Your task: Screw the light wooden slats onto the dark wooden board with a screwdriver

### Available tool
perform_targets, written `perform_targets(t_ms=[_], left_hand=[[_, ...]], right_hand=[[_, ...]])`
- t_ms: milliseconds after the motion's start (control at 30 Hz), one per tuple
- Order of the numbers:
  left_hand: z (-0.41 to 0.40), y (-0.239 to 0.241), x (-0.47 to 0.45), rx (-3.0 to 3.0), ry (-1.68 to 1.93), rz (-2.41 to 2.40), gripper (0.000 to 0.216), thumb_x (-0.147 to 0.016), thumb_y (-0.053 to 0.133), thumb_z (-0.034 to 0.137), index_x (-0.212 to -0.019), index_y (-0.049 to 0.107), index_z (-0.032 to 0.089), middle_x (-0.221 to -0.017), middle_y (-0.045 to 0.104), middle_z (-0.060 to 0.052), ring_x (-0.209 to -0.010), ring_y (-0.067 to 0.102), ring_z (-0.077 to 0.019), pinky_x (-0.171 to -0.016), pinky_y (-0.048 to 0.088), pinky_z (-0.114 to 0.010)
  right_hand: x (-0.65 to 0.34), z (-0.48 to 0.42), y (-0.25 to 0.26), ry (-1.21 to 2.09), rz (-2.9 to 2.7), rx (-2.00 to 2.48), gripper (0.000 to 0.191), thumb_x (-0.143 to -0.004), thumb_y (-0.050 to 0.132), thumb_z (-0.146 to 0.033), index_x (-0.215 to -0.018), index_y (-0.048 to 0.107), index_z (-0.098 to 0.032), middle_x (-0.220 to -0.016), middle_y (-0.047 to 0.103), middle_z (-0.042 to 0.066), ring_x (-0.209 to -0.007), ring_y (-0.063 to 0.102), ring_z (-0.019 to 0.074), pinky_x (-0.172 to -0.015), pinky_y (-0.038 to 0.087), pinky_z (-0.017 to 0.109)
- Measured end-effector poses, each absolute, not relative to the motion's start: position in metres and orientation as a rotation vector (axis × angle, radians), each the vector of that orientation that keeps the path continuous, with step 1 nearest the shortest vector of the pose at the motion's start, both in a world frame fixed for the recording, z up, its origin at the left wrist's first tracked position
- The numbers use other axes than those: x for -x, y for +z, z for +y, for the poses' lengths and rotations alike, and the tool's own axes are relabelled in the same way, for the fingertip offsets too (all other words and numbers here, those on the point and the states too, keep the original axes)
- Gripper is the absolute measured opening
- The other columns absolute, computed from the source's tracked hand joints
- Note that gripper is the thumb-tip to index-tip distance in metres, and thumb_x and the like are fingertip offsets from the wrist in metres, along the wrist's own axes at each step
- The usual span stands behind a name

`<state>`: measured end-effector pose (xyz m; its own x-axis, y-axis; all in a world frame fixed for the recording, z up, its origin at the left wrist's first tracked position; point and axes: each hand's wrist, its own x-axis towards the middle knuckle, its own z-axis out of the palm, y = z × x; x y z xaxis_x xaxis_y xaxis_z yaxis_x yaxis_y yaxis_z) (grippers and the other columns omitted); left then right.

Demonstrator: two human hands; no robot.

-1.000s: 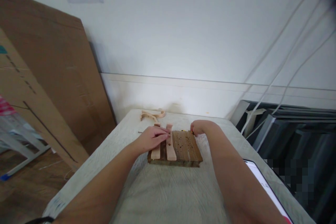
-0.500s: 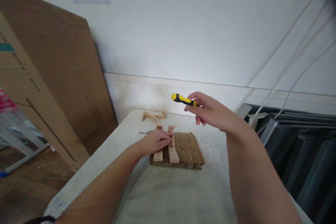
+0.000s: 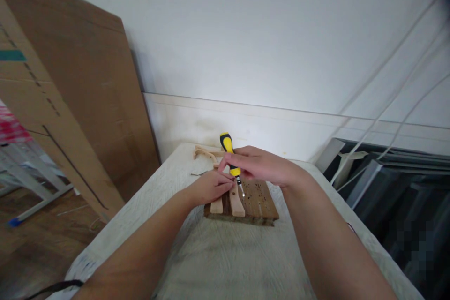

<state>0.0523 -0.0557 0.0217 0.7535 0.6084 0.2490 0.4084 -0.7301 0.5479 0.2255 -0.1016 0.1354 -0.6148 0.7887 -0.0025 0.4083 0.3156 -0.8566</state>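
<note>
My right hand [image 3: 260, 165] grips a yellow-and-black screwdriver [image 3: 227, 141], handle up. Its metal tip points down and slightly right, near the right edge of a pale curved wooden piece [image 3: 237, 207] with a dark hole. A second pale wooden piece [image 3: 216, 206] lies alongside on the left. Both rest on a brown wooden block [image 3: 263, 201] dotted with small holes. My left hand [image 3: 210, 187] lies across the two pieces, its fingers closed against the right one and pressing it down; the fingertips are partly hidden.
Further curved wooden pieces [image 3: 206, 151] lie at the far end of the cloth-covered table [image 3: 225, 258]. A thin metal rod [image 3: 198, 174] lies left of the block. A large cardboard box [image 3: 84, 70] stands at left, dark panels [image 3: 397, 206] lean at right, and a white wall [image 3: 267, 47] rises behind.
My right hand has come down and left to the block, turning the screwdriver from roughly level to tip-down. My left hand stays on the wooden pieces. The view has shifted slightly.
</note>
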Motion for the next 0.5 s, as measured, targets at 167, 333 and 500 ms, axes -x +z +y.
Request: perform_targets(t_ms=[167, 333, 500], left_hand=[[-0.053, 0.021, -0.053, -2.518, 0.574, 0.745, 0.042, -0.096, 0.038, 0.035, -0.067, 0.061, 0.016, -0.076, 0.065, -0.003, -0.072, 0.057, -0.0139, -0.071, 0.042, -0.025], [-0.052, 0.019, -0.053, -2.508, 0.573, 0.726, 0.041, -0.096, 0.037, 0.038, -0.077, 0.067, 0.018, -0.086, 0.068, -0.004, -0.082, 0.059, -0.0166, -0.079, 0.043, -0.027], [-0.052, 0.02, -0.052, -2.498, 0.557, 0.708, 0.04, -0.096, 0.036, 0.038, -0.085, 0.069, 0.019, -0.094, 0.07, -0.005, -0.088, 0.061, -0.0177, -0.083, 0.044, -0.027]], right_hand=[[-0.227, -0.085, 0.126, 1.096, -2.18, 1.134, 0.023, -0.079, 0.064, -0.038, -0.084, 0.059, -0.017, -0.069, 0.061, 0.0, -0.056, 0.056, 0.0099, -0.047, 0.04, 0.02], [-0.235, -0.069, 0.114, 0.617, -2.169, 1.267, 0.018, -0.076, 0.062, -0.025, -0.091, 0.057, -0.017, -0.089, 0.065, 0.006, -0.066, 0.06, 0.0123, -0.052, 0.044, 0.022], [-0.244, -0.061, 0.106, 0.658, -2.179, 1.31, 0.051, -0.08, 0.06, -0.026, -0.127, 0.042, -0.026, -0.083, 0.064, 0.001, -0.066, 0.063, 0.0137, -0.051, 0.045, 0.022]])
